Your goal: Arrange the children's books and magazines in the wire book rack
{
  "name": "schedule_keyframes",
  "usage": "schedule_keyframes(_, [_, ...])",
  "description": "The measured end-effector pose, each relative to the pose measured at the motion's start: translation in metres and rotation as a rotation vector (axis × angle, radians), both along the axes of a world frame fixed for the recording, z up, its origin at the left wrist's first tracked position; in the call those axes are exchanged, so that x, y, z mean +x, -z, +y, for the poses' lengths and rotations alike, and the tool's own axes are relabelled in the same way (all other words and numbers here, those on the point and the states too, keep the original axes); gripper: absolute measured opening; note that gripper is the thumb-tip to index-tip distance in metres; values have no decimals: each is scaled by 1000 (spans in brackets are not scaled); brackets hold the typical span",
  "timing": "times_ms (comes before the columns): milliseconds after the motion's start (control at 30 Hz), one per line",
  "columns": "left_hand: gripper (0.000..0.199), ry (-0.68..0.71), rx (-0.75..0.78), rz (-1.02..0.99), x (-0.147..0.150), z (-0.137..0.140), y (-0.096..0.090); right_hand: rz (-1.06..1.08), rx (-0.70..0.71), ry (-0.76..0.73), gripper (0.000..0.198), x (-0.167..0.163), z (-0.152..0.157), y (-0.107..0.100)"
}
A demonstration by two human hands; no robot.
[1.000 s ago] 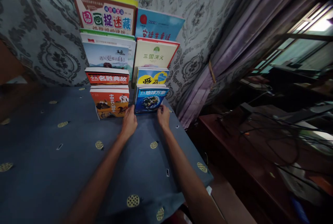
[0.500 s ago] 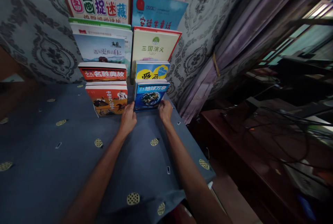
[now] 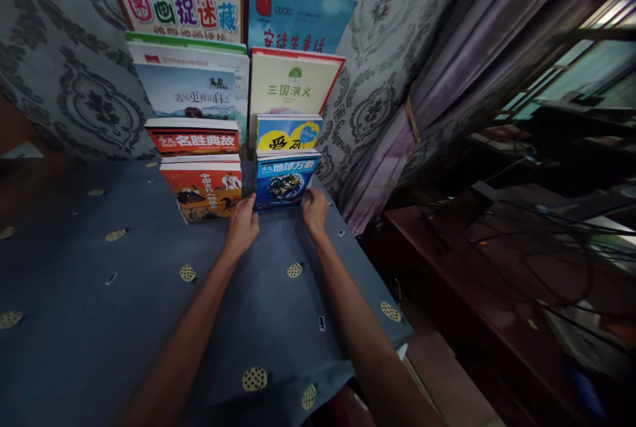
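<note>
A blue book with a globe on its cover point(image 3: 281, 183) stands upright at the front of the right-hand row. My left hand point(image 3: 243, 225) is closed at its lower left edge, fingertips in the narrow gap beside an orange book point(image 3: 206, 190). On the opposite side, my right hand point(image 3: 315, 210) has its fingers curled against the blue book's lower right edge. Behind the blue book rise a yellow and blue book point(image 3: 285, 132), a cream book with a red border point(image 3: 293, 85) and a tall light-blue book point(image 3: 303, 13).
The left row also holds a red book point(image 3: 196, 140), a grey-blue book point(image 3: 191, 93) and a large picture-puzzle book point(image 3: 179, 0). A blue patterned cloth point(image 3: 149, 321) covers the table. Patterned wallpaper point(image 3: 368, 56) and a tied curtain point(image 3: 387, 155) stand behind; cables point(image 3: 541, 248) lie on a dark-red surface at right.
The view has shifted slightly, so the books appear a little further left. Both hands stay at the sides of the blue book.
</note>
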State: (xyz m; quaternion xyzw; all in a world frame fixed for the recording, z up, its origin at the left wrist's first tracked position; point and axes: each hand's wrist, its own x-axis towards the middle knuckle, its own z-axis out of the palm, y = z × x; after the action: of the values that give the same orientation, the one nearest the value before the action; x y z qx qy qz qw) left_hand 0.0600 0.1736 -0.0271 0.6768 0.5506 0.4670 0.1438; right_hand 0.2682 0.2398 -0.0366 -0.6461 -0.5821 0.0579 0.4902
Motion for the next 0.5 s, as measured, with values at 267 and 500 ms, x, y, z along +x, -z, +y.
schedule_keyframes(267, [55, -82, 13, -25, 5, 4, 3, 11, -27, 31, 39, -3, -3, 0])
schedule_keyframes(500, [52, -161, 79, 67, 19, 6, -7, 28, -17, 35, 32, -5, -6, -7])
